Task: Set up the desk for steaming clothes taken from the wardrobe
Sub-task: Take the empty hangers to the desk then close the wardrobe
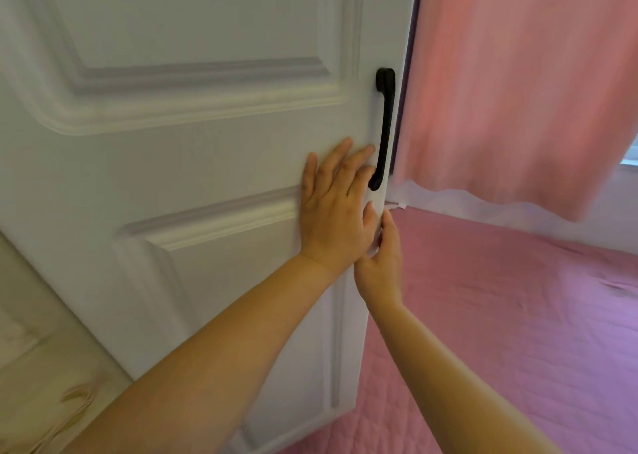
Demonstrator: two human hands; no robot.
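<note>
- Filling most of the view, the white panelled wardrobe door [193,163] stood at an angle, its free edge toward the right of the picture.
- Beyond that edge hung a pink curtain [511,84] with a white hem, and below it lay a pink quilted bedspread [511,315].
- At lower left a pale, wood-grained surface [45,384] showed beside the door; whether it was floor or furniture could not be told.
- From the lower left the left hand [333,212] lay flat against the door face just beside the handle, fingers straight and slightly spread, palm pressed to the panel, thumb toward the door's edge.
- Just below and to the right of it, the right hand [381,263] held the door's free edge; its fingers went round behind the edge and were mostly hidden.
- Mounted upright near the free edge, the black handle [385,125] stood ungripped, the left fingertips close to its lower end.
</note>
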